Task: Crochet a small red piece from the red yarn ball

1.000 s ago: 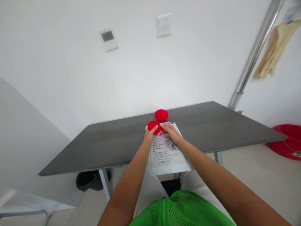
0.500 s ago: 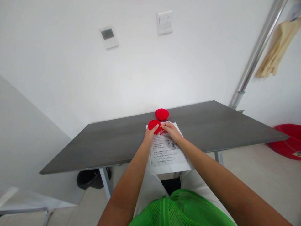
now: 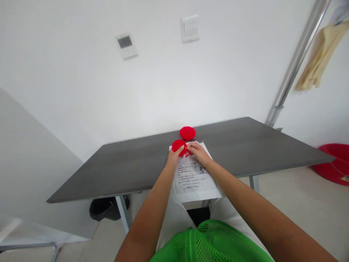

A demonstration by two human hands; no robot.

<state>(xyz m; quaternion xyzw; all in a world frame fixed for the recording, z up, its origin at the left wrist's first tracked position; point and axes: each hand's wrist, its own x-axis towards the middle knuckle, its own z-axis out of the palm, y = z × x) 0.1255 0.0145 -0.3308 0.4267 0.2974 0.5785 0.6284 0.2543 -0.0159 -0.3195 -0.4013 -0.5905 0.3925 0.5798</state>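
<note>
A small round red piece (image 3: 178, 145) lies on a printed paper sheet (image 3: 194, 176) on the dark grey table (image 3: 131, 169). My left hand (image 3: 173, 157) grips this red piece from its near side, fingers closed on it. My right hand (image 3: 198, 151) pinches something tiny and yellowish at the red piece's right edge; I cannot make out what it is. A second red round piece (image 3: 187, 133) sits just beyond, on the table near the far edge, untouched.
The table stands against a white wall with a light switch (image 3: 190, 28) and a small panel (image 3: 125, 45). A metal pole (image 3: 296, 62) rises at the right with a cloth (image 3: 317, 62) hanging. A red basin (image 3: 334, 163) and a black bin (image 3: 105, 208) stand on the floor.
Both hands stay at the nearer red piece with only slight shifts; the view wobbles a little. Nothing was picked up or let go.
</note>
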